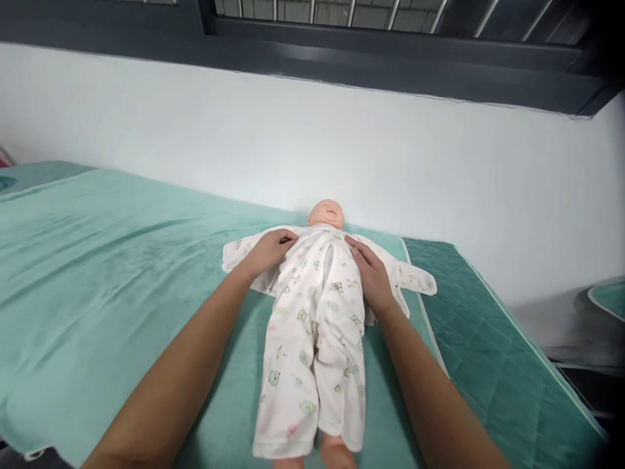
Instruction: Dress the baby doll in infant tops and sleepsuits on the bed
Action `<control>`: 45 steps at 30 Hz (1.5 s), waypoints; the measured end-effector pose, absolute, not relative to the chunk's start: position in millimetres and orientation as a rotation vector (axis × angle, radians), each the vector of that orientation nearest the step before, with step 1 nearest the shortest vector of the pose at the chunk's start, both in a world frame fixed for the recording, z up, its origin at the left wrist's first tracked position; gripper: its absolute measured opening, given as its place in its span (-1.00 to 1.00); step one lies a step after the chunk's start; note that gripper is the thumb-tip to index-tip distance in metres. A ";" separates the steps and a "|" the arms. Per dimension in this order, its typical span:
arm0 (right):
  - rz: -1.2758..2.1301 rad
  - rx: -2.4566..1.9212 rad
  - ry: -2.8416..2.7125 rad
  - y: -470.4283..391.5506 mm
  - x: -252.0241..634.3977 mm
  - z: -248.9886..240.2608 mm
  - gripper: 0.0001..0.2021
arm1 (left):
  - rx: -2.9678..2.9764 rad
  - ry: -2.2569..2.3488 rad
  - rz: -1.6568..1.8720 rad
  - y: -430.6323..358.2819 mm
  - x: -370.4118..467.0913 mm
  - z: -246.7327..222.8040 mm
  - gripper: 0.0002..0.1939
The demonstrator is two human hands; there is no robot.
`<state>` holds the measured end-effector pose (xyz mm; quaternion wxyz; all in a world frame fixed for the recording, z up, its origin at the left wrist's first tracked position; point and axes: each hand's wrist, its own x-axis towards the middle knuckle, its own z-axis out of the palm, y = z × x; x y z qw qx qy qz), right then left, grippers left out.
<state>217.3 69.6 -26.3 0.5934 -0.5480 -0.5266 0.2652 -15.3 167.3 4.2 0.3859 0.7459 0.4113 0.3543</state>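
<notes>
A baby doll (326, 213) lies on its back, its head toward the wall and its feet toward me. White printed trousers (312, 312) cover its legs and reach up over its chest. A white printed top (414, 279) is spread beneath, its sleeves out to both sides. At the left edge of the clothing by the doll's chest, my left hand (274, 250) has its thumb and fingers pressed together on the fabric. My right hand (370, 270) rests against the right side of the trousers' upper part, its fingers stretched toward the doll's neck.
The doll lies on a light green sheet (122, 260), wrinkled at the left. A darker green quilted mat (488, 345) shows at the right. Behind is a white wall (293, 143) beneath a dark window frame (342, 55) with metal bars.
</notes>
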 end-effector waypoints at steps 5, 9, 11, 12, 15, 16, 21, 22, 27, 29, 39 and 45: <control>0.634 -1.284 -1.220 72.7 217.3 -26.1 -0.64 | 1.809 0.932 0.870 165.6 -12.8 6.0 -0.81; 0.649 -1.290 -1.213 72.4 215.8 -24.6 -0.64 | 1.823 1.026 0.916 173.3 -10.4 0.3 -0.84; 0.654 -1.289 -1.212 72.3 215.1 -24.0 -0.65 | 1.824 1.099 0.954 177.9 -8.2 -3.1 -0.84; 0.656 -1.290 -1.210 72.2 214.8 -23.8 -0.65 | 1.839 1.135 0.987 179.7 -6.7 -4.7 -0.85; 0.660 -1.296 -1.205 71.7 214.2 -24.0 -0.64 | 1.974 1.227 1.104 182.2 -1.0 -8.2 -0.90; 0.660 -1.303 -1.206 71.4 214.2 -24.3 -0.64 | 2.036 1.251 1.117 182.2 0.9 -9.2 -0.92; 0.671 -1.302 -1.229 70.4 216.2 -26.6 -0.62 | 2.366 1.307 1.068 180.8 3.1 -15.1 -0.87; 0.680 -1.287 -1.239 70.5 216.8 -26.8 -0.61 | 2.418 1.288 1.070 180.4 1.9 -16.5 -0.82; 0.683 -1.277 -1.252 62.9 212.7 -24.1 -0.56 | 2.502 1.177 1.226 166.1 -8.2 -22.5 -0.72; 0.624 -1.280 -1.238 48.0 204.9 -22.8 -0.55 | 2.461 1.158 1.349 147.4 -15.9 -24.6 -0.74; 0.387 -1.410 -1.566 -132.8 151.7 -60.0 -0.52 | 2.173 1.069 0.983 -53.4 -94.7 -46.6 -0.88; 0.380 -1.587 -1.519 -171.8 142.7 -72.6 -0.68 | 2.208 1.066 0.789 -112.0 -101.3 -49.3 -0.72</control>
